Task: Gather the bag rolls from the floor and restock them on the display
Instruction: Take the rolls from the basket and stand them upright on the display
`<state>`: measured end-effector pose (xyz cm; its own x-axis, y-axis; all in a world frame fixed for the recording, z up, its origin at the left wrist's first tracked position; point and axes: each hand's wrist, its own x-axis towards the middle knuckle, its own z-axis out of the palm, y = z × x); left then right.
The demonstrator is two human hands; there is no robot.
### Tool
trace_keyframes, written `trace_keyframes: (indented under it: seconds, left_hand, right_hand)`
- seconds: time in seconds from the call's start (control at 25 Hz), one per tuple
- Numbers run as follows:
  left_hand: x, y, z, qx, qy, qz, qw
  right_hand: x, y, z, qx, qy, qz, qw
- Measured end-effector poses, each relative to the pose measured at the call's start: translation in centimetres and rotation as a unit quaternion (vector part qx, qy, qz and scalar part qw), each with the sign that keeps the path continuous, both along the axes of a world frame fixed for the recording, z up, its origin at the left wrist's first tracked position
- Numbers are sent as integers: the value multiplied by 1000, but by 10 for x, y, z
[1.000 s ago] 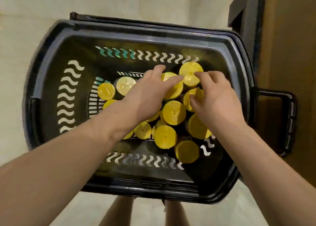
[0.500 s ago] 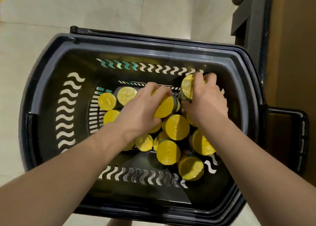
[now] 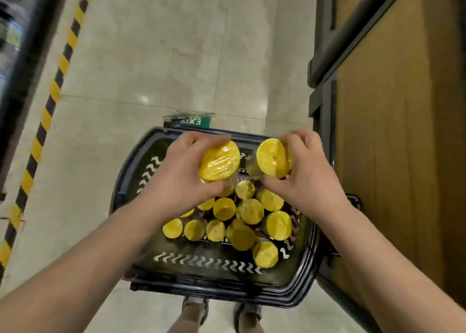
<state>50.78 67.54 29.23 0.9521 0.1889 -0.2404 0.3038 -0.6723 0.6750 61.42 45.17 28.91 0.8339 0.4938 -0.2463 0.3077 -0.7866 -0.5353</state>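
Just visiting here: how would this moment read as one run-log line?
left hand: grips yellow bag roll | right hand: grips second bag roll | both held above black basket | more rolls inside

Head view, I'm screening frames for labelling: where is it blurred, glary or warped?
In the head view, the striped tape and dark post at upper left smear with motion; lamp glare dots the floor; the wide lens bows the basket rim; the left hand, right hand and their rolls look sharp.
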Motion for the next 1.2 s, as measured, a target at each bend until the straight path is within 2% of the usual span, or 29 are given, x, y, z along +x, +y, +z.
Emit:
trace_keyframes:
  seconds: [0.16, 0.36, 0.48, 0.6, 0.72, 0.96, 1.2]
  left_hand:
    - [1, 20, 165, -26, -62, 9, 998]
    - [-2, 18, 383, -71, -165, -18, 984]
    - [-9, 4, 468, -130, -221, -32, 966]
    - [-15, -19, 506, -213, -257, -35, 942]
    - [-9, -56, 522, -265, -266, -84, 923]
    - [-7, -150, 556, -288, -259, -189, 902]
    - [-16, -273, 571, -275, -257, -220, 900]
  right_hand:
    - [9, 5, 162, 42, 10, 44, 998]
    - [-16, -4, 388, 122, -62, 50, 989]
    - [-38, -28, 479, 178, -106, 28, 978]
    - [-68, -60, 528, 239, -147, -45, 959]
    - [-92, -95, 551, 290, -143, -136, 937]
    - [-138, -187, 585, 300, -178, -238, 907]
    - [-171, -309, 589, 322, -203, -255, 889]
